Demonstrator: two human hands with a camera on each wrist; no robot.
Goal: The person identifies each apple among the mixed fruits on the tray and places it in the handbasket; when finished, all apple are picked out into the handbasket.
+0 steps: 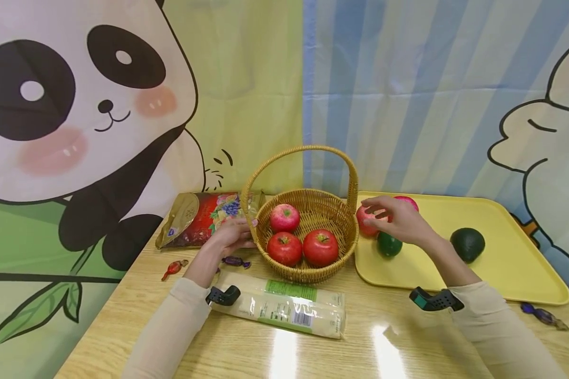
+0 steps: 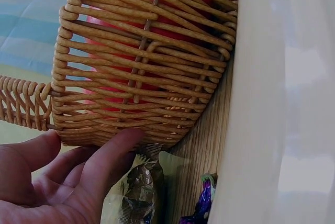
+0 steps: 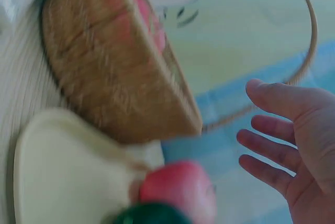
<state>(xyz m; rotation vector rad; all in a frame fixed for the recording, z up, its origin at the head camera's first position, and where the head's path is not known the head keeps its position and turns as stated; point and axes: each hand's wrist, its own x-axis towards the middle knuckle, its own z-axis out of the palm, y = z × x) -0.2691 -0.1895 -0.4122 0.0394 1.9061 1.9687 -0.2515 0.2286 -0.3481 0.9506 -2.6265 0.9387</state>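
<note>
Two hands serve two places. The left hand lies at the left side of the wicker basket, fingertips touching the outer wall near the foot of the upright handle; it clasps nothing, and the contact presumably steadies the basket. The right hand is likewise free of any hold, its fingers loosely bent above the left end of the yellow tray, near the paler apple; this position probably keeps the tray's fruit within reach.

The basket stands toward the far edge of the desk, just beside the tray's left edge. Within it are three apples: one pink-red at the left, and two deeper red, the left one and the right one, along the near side; the far right part shows bare weave. The tray's raised rim likely stops round fruit from rolling away. Inside, toward its left edge, lie the paler apple, a second apple partly hidden behind the right hand, and a small green fruit; a larger dark green fruit sits apart, nearer the right edge. A purple-wrapped sweet lies outside the tray's near right corner.
</note>
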